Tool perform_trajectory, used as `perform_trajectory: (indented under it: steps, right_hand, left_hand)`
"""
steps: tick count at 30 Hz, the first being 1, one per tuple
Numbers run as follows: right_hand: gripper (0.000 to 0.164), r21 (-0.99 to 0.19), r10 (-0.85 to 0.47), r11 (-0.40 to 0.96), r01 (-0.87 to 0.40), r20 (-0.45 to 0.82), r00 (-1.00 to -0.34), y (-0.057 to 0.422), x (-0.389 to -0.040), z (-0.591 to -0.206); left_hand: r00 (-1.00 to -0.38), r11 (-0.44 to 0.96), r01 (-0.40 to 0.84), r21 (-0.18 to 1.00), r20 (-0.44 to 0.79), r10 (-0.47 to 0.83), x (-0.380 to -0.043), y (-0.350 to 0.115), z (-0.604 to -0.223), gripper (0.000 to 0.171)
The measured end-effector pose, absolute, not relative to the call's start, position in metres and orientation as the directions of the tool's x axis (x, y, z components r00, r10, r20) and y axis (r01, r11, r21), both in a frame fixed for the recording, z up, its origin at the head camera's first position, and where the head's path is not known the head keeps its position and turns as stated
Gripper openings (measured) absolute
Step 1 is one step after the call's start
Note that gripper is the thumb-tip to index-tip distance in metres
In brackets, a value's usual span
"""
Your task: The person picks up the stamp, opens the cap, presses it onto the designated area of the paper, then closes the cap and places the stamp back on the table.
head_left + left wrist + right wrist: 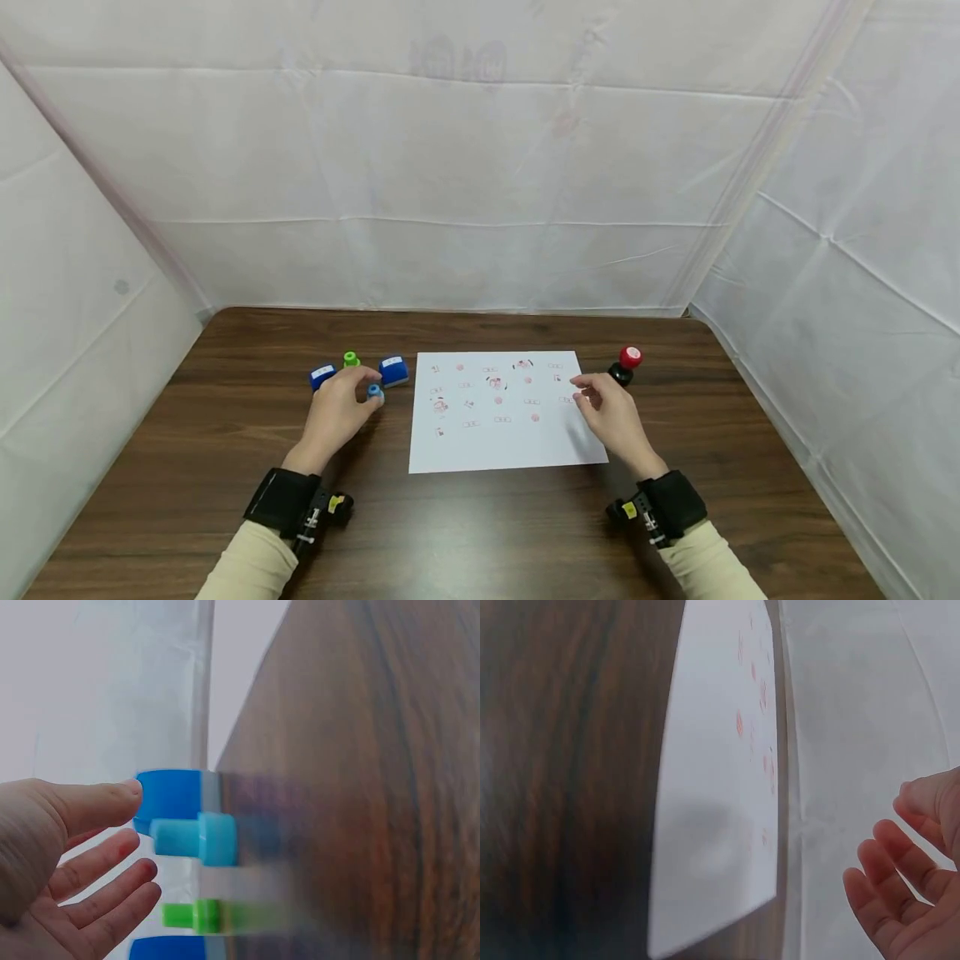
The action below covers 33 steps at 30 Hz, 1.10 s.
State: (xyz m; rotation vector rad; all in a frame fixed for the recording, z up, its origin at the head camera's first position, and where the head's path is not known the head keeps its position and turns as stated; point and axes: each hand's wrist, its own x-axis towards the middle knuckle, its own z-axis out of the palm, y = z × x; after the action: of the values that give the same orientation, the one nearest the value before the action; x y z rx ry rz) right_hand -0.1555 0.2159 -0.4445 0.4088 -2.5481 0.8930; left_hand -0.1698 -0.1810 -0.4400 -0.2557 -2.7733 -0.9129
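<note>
My left hand (336,417) hovers at the left, its thumb and fingers apart. Closest to it stands a small light blue stamp (374,391); in the left wrist view the fingertips are near the light blue stamp (180,838) without wrapping it. Around it are a green stamp (350,359) and two dark blue stamps, one on the left (322,377), one on the right (393,372). My right hand (613,418) hangs over the right edge of a white paper sheet (495,450), fingers loosely bent, holding nothing.
Several red stamp prints, round figures and small boxes, cover much of the sheet. A stamp with a red knob and black base (628,360) stands beyond my right hand. White sheeting (480,167) walls the wooden table (465,542) at the back and both sides.
</note>
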Motion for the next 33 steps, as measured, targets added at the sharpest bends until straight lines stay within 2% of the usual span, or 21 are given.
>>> perform_trajectory:
  steps: [8, 20, 27, 33]
  right_hand:
    - [0.026, -0.427, -0.132, 0.823, -0.374, 0.495, -0.858, 0.230, -0.167, -0.428]
    - [0.037, -0.277, -0.132, 0.906, -0.320, 0.533, -0.836, 0.265, -0.191, -0.426]
    - [0.050, -0.291, -0.104, 0.927, -0.235, 0.403, -0.909, 0.275, -0.198, -0.430]
    - [0.048, -0.274, -0.090, 0.945, -0.181, 0.316, -0.944, 0.280, -0.203, -0.428]
  left_hand:
    - [-0.918, 0.758, 0.326, 0.566, 0.381, 0.110, -0.154, -0.170, -0.426, 0.030]
    - [-0.897, 0.683, 0.403, 0.609, 0.411, 0.164, -0.140, -0.151, -0.426, 0.032]
    - [-0.899, 0.672, 0.406, 0.620, 0.401, 0.173, -0.134, -0.137, -0.433, 0.028]
    - [-0.907, 0.660, 0.396, 0.638, 0.386, 0.172, -0.132, -0.128, -0.433, 0.025]
